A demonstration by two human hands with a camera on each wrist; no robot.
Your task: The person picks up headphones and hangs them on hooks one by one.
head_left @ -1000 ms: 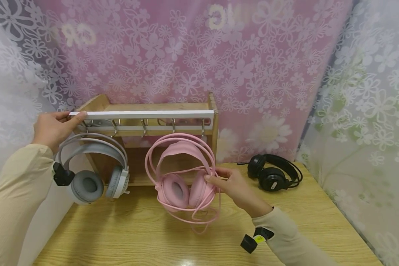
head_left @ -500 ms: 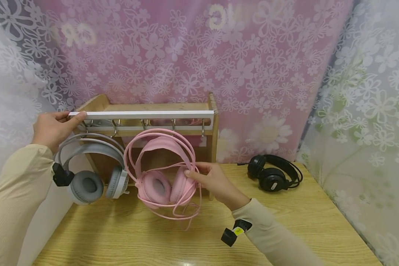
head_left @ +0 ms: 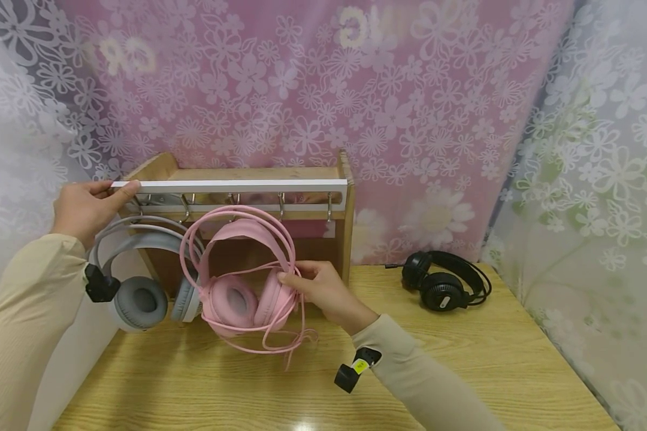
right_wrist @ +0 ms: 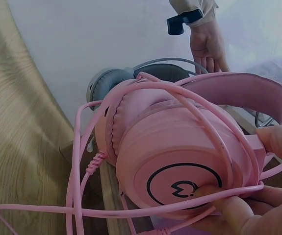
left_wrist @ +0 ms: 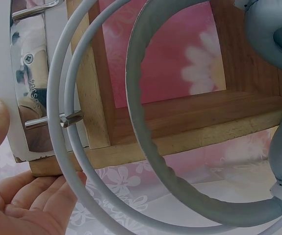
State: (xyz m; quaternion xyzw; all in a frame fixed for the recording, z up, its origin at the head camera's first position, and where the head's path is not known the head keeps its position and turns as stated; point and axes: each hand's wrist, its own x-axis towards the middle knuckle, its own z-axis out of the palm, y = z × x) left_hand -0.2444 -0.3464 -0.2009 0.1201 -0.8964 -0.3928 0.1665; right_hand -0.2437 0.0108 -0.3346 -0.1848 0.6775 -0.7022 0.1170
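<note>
R hand point(head_left: 323, 290) grips pink headset point(head_left: 237, 281) under rack point(head_left: 232, 187), beside grey headset point(head_left: 140, 281). L hand point(head_left: 83, 209) grips rack's left end. Black headset point(head_left: 444, 281) right of rack on counter point(head_left: 490, 359).

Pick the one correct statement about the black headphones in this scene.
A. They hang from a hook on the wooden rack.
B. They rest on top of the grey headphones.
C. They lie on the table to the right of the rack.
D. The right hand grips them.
C: the black headphones lie on the wooden table right of the rack, apart from both hands; the right hand holds the pink headphones instead.
</note>
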